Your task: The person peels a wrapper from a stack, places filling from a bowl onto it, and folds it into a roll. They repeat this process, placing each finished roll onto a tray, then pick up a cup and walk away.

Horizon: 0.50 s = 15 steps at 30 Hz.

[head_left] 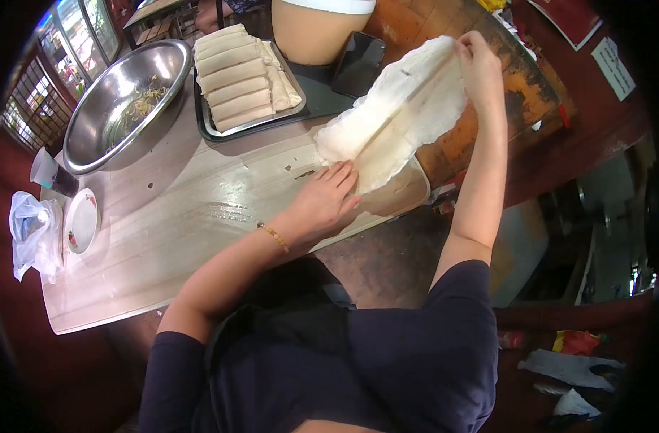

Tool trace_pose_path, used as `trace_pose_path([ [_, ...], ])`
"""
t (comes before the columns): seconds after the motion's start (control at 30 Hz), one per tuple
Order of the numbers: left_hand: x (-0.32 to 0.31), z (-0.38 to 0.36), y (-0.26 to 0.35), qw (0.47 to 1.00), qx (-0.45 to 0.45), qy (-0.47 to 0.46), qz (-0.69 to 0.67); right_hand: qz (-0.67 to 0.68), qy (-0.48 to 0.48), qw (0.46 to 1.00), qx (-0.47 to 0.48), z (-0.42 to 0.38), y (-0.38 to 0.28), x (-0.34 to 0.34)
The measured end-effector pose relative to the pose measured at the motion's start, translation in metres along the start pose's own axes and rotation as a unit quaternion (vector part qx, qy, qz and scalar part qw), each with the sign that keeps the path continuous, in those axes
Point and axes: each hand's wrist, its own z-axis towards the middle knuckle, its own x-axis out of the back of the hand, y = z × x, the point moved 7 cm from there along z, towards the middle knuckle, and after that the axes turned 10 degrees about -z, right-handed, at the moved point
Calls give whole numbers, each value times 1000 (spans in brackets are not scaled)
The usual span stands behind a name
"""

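A thin white sheet of wrapper [416, 108] stretches from the table toward the upper right, with a crease along its length. My right hand [479, 65] pinches its raised far end. My left hand [329, 191] rests with its fingers spread on the near end of the sheet and on the pale tabletop [163, 252]. Several pale rolls [235, 76] lie side by side and partly stacked in a metal tray [271, 115], left of the sheet.
A steel basin [91, 137] with shredded filling stands at the left, beside a cup [53, 173], a plate [82, 220] and a plastic bag [37, 238]. Behind the sheet are a dark phone [359, 63] and a beige tub [315, 32].
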Motion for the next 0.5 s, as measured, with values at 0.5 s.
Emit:
trace_pose_path([
  [0.5, -10, 0, -13, 999, 30, -4, -10, 54, -43, 995, 66, 55, -29, 3],
])
